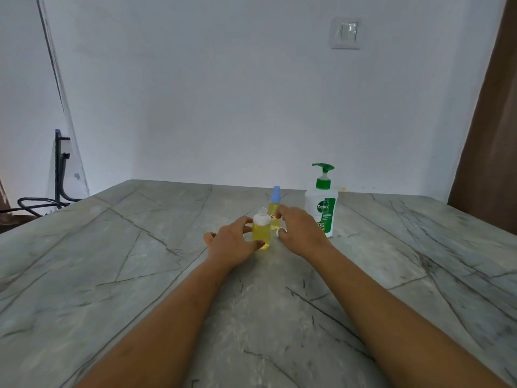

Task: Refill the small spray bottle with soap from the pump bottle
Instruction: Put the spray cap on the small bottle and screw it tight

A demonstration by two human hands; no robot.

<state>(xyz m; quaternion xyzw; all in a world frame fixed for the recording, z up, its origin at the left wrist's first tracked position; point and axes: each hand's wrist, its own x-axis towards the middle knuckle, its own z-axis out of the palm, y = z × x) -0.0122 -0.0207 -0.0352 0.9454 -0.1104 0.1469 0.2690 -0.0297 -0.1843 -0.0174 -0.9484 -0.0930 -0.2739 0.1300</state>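
On the grey veined stone table (117, 275), just beyond its middle, the small spray bottle (261, 233) stands upright with its threaded neck bare and uncapped and pale yellow liquid filling most of its clear body. The left hand (233, 242) grips it from nine o'clock: the thumb, with a red nail, lies across the near face low down, and the fingers curl round the far side at shoulder height. Just behind it, at one o'clock and nearly touching, stands a blue-capped bottle (274, 210), also small, holding yellow liquid and wearing a label with red on it. The right hand (300, 229) comes in from three o'clock with its fingers bent; the forefinger tip reaches the label of the blue-capped bottle, and a small white thing (279, 233) shows at the thumb tip on the tabletop. Whether this hand actually holds either one cannot be told. The pump bottle (321, 212), white with a green pump head and a green Dettol label, stands upright at two o'clock from the spray bottle, partly hidden by the right hand. Both forearms are bare. On the white wall at twelve o'clock is a switch plate (346, 33); black cables (42, 203) lie beyond the table at ten o'clock.
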